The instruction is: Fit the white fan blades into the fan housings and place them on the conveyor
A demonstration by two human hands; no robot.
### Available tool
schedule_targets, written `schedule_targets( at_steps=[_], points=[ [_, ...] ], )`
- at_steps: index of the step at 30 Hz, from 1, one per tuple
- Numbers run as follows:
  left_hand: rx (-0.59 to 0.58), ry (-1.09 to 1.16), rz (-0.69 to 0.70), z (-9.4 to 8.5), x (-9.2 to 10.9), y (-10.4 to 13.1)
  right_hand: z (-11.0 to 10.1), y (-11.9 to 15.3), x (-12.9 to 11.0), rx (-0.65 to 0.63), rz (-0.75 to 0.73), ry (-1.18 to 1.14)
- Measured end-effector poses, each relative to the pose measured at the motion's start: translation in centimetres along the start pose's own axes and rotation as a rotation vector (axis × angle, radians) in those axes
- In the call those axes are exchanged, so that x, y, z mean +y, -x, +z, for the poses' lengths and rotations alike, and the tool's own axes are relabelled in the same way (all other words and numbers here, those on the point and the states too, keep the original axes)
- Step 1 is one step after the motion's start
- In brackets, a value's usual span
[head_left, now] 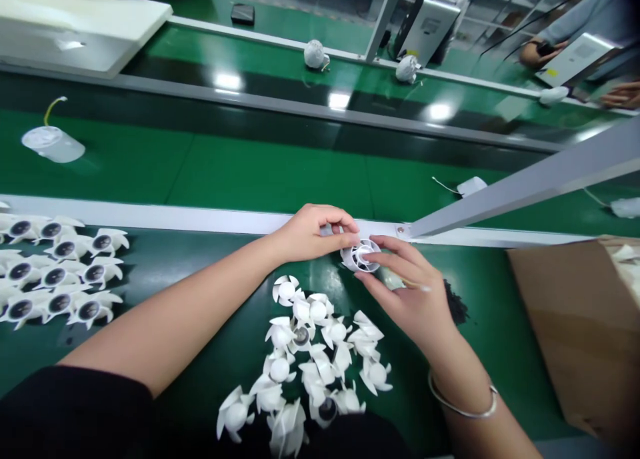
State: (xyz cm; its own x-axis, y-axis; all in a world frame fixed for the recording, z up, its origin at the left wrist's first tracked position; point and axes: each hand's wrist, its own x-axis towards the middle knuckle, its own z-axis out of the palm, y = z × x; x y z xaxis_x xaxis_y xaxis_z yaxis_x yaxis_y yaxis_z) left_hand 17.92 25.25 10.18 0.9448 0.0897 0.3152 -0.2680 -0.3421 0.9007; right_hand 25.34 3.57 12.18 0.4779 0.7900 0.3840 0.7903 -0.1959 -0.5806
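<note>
Between my hands is a small white round fan housing with an open, spoked end facing me. My left hand is closed at its upper left rim, thumb and fingertips together. My right hand grips the housing from the right, thumb below and fingers across its rim and spokes. A thin pale wire lies over the right fingers. Just below, white fan impellers lie in a loose heap, some showing dark hub centres. A pile of small black parts is partly hidden behind my right hand.
More impellers stand in rows at left. A cardboard box is at right, and a slanting metal post rises nearby. Beyond the white rail, a green conveyor carries white cylindrical units. Another person's hand shows at far right.
</note>
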Motion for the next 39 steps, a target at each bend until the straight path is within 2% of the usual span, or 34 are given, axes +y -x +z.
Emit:
schedule_targets(
  at_steps=[2,6,10,17,20,26,30,33,36,39],
  points=[
    [-0.039,-0.016,0.030,0.0,0.0,0.1,0.3,0.0,0.0,-0.019,-0.046,0.045],
    [-0.076,-0.024,0.024,-0.1,-0.3,0.0,0.6,0.0,-0.2,-0.030,-0.049,0.123],
    [-0.096,-0.029,-0.037,-0.3,-0.4,-0.2,0.6,-0.2,-0.8,-0.052,-0.028,0.232],
    [-0.098,-0.062,-0.158,-0.3,0.6,-0.4,0.6,-0.5,-1.5,-0.045,-0.056,0.321],
    [-0.074,-0.085,-0.241,0.0,1.0,-0.3,0.7,-0.3,-1.3,-0.031,-0.017,0.275],
    [-0.034,-0.121,-0.302,0.5,1.5,0.1,1.0,0.2,-0.4,0.013,-0.009,0.129],
    [-0.060,-0.129,-0.325,0.6,1.6,0.0,1.1,0.2,-0.5,-0.018,-0.005,0.169],
    [-0.087,-0.311,-0.297,0.2,3.2,0.2,0.9,0.4,-0.5,-0.032,-0.021,0.206],
    [-0.142,-0.637,-0.229,-0.4,6.8,1.0,1.0,0.4,-0.1,-0.102,-0.027,0.140],
    [-0.408,-0.800,-0.211,-0.4,10.3,2.1,1.4,-0.7,0.6,-0.060,0.012,0.070]
  ],
)
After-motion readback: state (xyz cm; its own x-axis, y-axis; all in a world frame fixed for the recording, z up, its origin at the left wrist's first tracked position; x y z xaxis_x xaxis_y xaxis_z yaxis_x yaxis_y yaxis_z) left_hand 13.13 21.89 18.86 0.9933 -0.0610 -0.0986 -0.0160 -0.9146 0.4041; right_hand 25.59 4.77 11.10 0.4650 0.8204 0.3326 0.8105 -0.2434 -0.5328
